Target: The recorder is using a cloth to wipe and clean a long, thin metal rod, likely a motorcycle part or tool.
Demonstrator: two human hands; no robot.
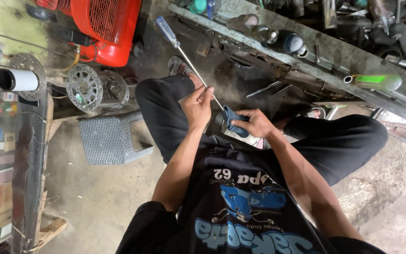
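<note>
- Nearest me, my left hand (196, 106) closes its fingers around the thin metal shaft of a long screwdriver (187, 55), thumb and fingertips pinching it just above the lower end.
- At three o'clock from it, my right hand (258, 123) grips a blue cloth (233, 119) wrapped around a dark cylindrical part (217, 123); the shaft's tip runs down into that bundle, between my knees.
- Both forearms angle inward, wrists nearly meeting.
- The screwdriver slants toward eleven o'clock, its blue handle out over the dirty floor.
- At nine o'clock sits a grey woven stool (111, 138), with two brake discs (84, 86) behind it.
- Farther, at eleven o'clock, stands a red machine (109, 28).
- At one o'clock, a metal bench rail (334, 56) carries bottles (264, 33) and a green-handled tool (377, 82); I cannot tell what the bottles hold.
</note>
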